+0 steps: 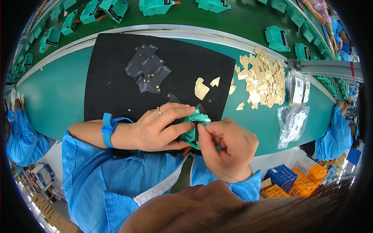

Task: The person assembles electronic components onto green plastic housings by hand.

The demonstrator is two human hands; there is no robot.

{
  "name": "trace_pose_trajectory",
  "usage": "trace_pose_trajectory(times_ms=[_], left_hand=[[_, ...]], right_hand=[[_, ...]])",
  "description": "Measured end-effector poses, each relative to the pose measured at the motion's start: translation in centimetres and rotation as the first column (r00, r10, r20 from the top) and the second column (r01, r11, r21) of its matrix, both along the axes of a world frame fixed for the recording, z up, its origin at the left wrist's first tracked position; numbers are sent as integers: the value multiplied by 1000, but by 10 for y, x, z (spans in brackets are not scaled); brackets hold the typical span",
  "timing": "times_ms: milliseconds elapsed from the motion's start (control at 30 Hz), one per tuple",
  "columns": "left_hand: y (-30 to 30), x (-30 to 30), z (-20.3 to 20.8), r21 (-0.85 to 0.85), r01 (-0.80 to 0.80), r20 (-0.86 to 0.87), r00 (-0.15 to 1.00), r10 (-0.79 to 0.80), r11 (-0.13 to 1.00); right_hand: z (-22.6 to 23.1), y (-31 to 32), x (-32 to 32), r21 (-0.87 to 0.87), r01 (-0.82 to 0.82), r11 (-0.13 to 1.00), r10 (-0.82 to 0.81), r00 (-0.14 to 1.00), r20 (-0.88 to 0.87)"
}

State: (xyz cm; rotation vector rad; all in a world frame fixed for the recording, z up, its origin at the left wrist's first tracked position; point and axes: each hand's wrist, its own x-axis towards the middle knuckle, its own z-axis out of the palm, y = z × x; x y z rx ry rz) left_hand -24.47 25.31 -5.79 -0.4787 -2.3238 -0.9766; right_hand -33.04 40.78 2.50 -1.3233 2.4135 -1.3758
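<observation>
My left hand (161,128) is closed round a small green plastic housing (199,117) and steadies it near the front edge of the black mat. My right hand (227,145) is closed in a pinch at the housing's right side, thumb against a dark part of it; what the fingertips grip is hidden. A dark film corner pokes up behind the housing, and an orange flat cable shows below it. Just past my left fingers lies a loose dark film piece (173,98). Farther off on the mat sits a pile of dark grey flexible pieces (149,70) with small gold tabs.
Two tan backing scraps (201,89) lie on the black mat (108,89), beside a heap of tan scraps (266,79). Clear plastic bags (292,126) rest at the right. Beyond a metal rail, a green conveyor (237,23) carries several green housings. Other people sit at both sides.
</observation>
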Motion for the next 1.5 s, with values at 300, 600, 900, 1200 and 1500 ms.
trace_pose_trajectory(times_ms=[300,600,900,1200,1500], left_hand=[[-2,1,-1,26,43,33,998,-44,999],[-2,-1,-2,21,49,30,998,-50,999],[-3,0,2,4,53,53,997,-53,999],[-2,0,0,20,55,37,998,-55,998],[-2,0,0,12,47,42,998,-48,999]], right_hand=[[-16,13,-3,73,128,989,-145,940,309],[-21,13,-4,60,125,990,-137,942,305],[-19,13,-5,72,106,992,-122,955,272],[-19,12,-5,76,86,993,-100,972,214],[-20,13,-4,80,90,993,-104,977,188]])
